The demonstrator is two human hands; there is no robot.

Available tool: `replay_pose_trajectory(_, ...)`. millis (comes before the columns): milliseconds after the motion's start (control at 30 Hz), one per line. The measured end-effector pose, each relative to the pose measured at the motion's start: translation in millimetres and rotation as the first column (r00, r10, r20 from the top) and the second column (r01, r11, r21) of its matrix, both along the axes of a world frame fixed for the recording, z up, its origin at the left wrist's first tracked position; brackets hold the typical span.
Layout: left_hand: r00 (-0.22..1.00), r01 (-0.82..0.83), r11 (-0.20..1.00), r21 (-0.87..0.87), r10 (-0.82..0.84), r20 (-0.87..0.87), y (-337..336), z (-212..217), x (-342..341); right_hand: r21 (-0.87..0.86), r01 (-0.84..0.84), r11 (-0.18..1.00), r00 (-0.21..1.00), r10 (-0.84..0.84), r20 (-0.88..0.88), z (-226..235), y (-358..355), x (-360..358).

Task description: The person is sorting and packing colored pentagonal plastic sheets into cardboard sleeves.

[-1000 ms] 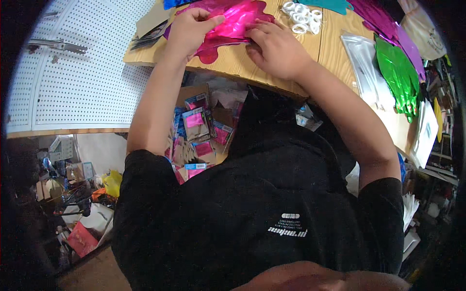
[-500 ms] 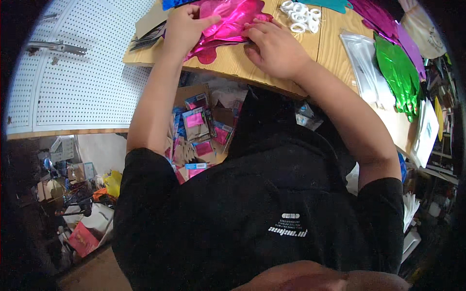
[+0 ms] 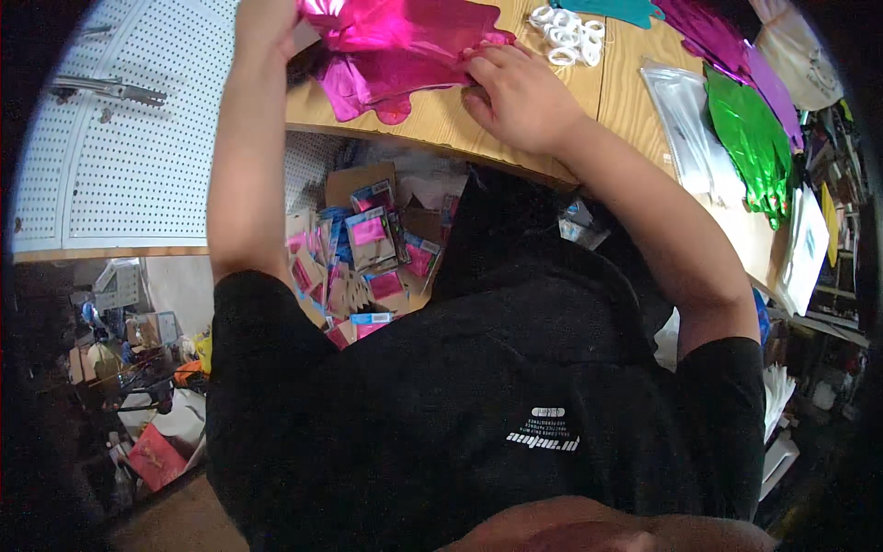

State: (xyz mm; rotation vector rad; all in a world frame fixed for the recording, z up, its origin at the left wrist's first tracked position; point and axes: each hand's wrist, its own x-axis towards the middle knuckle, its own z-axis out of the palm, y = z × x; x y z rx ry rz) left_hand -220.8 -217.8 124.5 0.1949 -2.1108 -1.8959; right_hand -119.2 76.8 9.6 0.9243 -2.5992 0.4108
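Your left hand (image 3: 266,26) has swung toward the left end of the wooden table (image 3: 432,118), and the shiny pink foil (image 3: 414,46) spreads farther that way than before. That foil lies on the table's near left part. Your right hand (image 3: 526,99) rests bent fingers on its right edge; whether they pinch it, you cannot tell, nor what your left fingers hold. White rings (image 3: 564,37) lie mid-table, and green foil (image 3: 750,147) at the table's right end.

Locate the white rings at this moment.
Head view, upper edge, right of centre: the white rings lie bunched on the wooden tabletop, just beyond the right hand and to the right of the pink foil.
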Motion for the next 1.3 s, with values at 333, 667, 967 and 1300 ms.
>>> replay_pose_trajectory(333, 0.954, -0.052, 0.998, 0.023, 0.057, -0.295, -130, 62, -92, -0.033, -0.029, 0.999, 0.998, 0.027, -0.058, -6, -5, -1)
replay_pose_trajectory(667, 0.803, -0.178, 0.962, 0.209, 0.265, -0.535, -51, 106, -40, -0.045, -0.016, 0.999, 0.999, 0.014, -0.04, -6, 5, -1)
replay_pose_trajectory(967, 0.647, -0.268, 0.957, -0.108, 0.095, -0.756, -25, 101, -25, -0.086, -0.022, 0.996, 0.991, 0.01, -0.136, -13, 11, -4)
replay_pose_trajectory(1300, 0.563, -0.333, 0.649, -0.684, -0.445, -0.697, 123, -23, 111, -0.832, 0.094, 0.547, 0.995, -0.025, 0.096, 54, 41, 23)
